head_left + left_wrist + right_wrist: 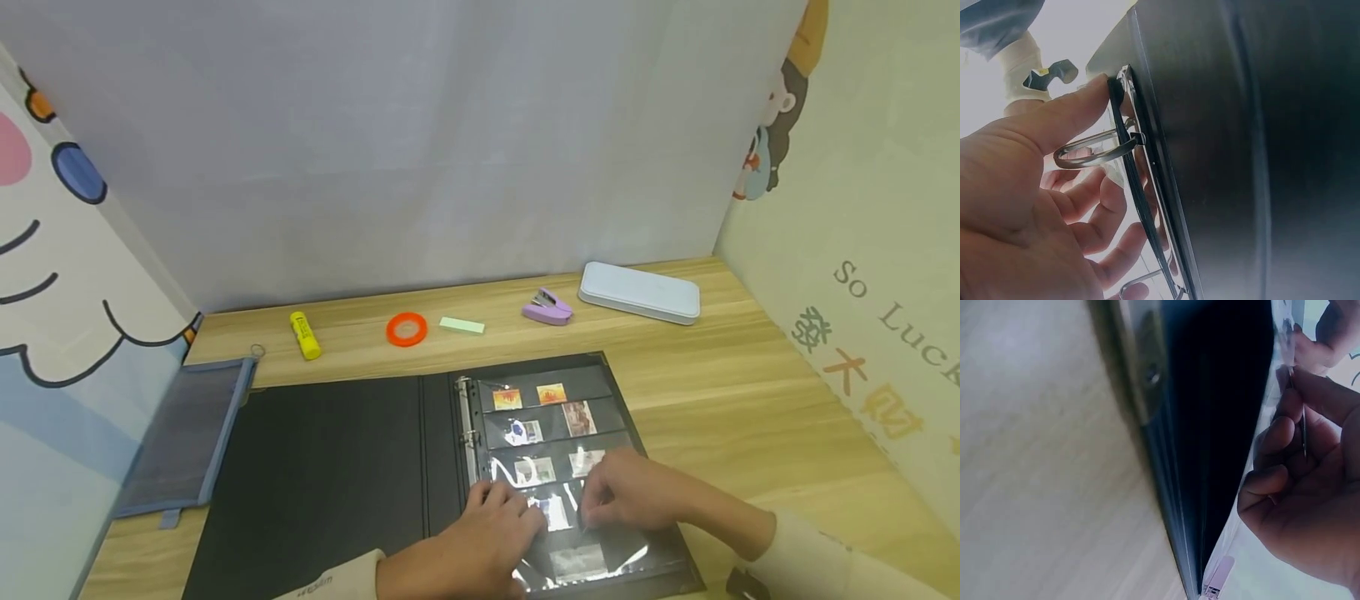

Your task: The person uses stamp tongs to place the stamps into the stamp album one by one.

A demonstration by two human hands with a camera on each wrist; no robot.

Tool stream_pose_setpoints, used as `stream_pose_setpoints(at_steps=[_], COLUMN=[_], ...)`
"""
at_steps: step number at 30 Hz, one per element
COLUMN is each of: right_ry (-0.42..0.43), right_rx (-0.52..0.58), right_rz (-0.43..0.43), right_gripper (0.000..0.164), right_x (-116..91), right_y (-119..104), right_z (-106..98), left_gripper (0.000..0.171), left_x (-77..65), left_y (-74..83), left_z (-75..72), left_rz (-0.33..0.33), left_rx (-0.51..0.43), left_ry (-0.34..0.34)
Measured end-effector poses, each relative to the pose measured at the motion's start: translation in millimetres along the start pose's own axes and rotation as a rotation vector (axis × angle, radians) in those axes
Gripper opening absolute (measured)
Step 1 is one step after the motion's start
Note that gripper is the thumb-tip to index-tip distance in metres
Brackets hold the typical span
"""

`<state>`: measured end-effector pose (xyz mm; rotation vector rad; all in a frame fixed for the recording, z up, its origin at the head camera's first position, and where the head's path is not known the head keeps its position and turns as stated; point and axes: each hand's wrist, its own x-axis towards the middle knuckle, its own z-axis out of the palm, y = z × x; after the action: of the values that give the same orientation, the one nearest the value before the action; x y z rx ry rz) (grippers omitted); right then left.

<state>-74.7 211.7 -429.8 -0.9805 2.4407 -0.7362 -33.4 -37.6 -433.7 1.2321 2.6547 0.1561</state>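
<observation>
An open black ring binder (322, 467) lies on the table, with a black stamp page (615, 421) of clear strips on its right side. Several stamps sit in the strips, among them a bluish stamp (557, 512) between the two hands and a pale one (577, 562) in the bottom row. My left hand (491, 533) rests on the page beside the metal rings (1094, 150), its thumb at the page's inner edge. Over the fourth row, my right hand (630, 493) pinches a thin metal tool (1304, 434); its tip is hidden in the head view.
A mesh zip pouch (183, 433) lies left of the binder. Along the back are a yellow glue stick (304, 335), a red tape roll (407, 329), a pale green eraser-like block (462, 326), a purple stapler (547, 308) and a light blue case (639, 292).
</observation>
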Motion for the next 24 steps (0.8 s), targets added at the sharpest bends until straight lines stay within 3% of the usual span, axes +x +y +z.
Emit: stream_pose_setpoints(at_steps=[13, 18, 24], right_ry=[-0.035, -0.042, 0.122], right_rx=[0.004, 0.053, 0.039], right_rz=[-0.025, -0.011, 0.089], right_gripper=[0.008, 0.009, 0.011], right_x=[1.9, 1.9, -2.3], right_y=[-0.5, 7.4, 34.3], right_z=[-0.3, -5.7, -37.6], left_gripper=[0.058, 0.059, 0.060], left_x=[-1.8, -1.8, -1.1], left_y=[0.0, -0.8, -1.7], left_z=[-0.7, -0.2, 0.0], left_rz=[0.008, 0.018, 0.022], left_rx=[-0.004, -0.001, -0.021], left_ry=[0.002, 0.018, -0.005])
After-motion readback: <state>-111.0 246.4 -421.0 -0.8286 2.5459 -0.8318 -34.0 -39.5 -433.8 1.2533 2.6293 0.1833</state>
